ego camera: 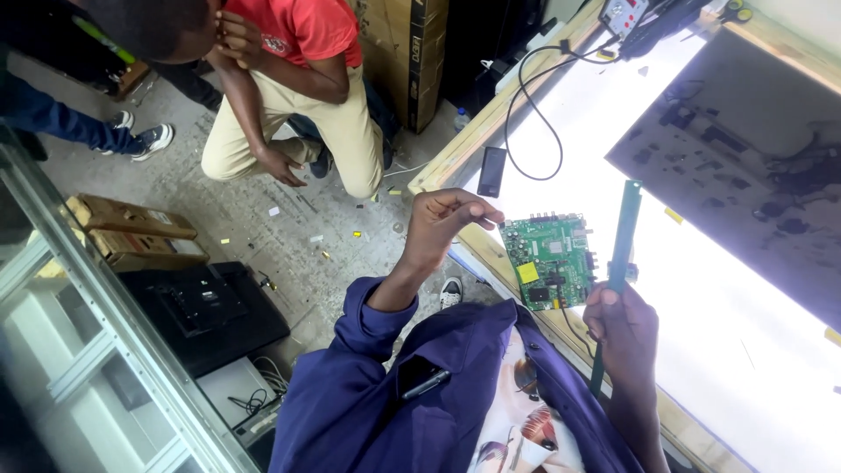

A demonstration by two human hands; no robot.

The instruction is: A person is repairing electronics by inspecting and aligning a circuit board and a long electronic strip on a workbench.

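**2 hands, 1 board and 1 strip over the lit panel**

Head view. The person in the purple shirt [385,394] holds 2 things above the edge of a bright white panel [701,289] that lies in a wooden frame [455,153].

The left hand [442,228] is raised, its fingers bent together toward the thumb. The fingertips meet at the upper left corner of the green board [552,260], so it seems to pinch the board there by the edge only. This way the fingers probably stay off the small parts on its face. How firm the pinch is, the picture does not show clearly. The board faces the camera, so its yellow sticker and black parts can be read.

The right hand [624,326] is closed around a long thin green strip [620,263]. The strip stands almost upright, just beside the right edge of the board. It goes out of the fist both above and below, because the hand grips it in the lower middle, where it balances.

On the panel lie a dark sheet [745,149], a black cable [534,114] in a loop and a small black remote [491,171]. These are well apart from the hands.

On the floor behind, another person in a red shirt [307,26] crouches. A black TV back [206,307] and cardboard boxes [131,232] lie near.
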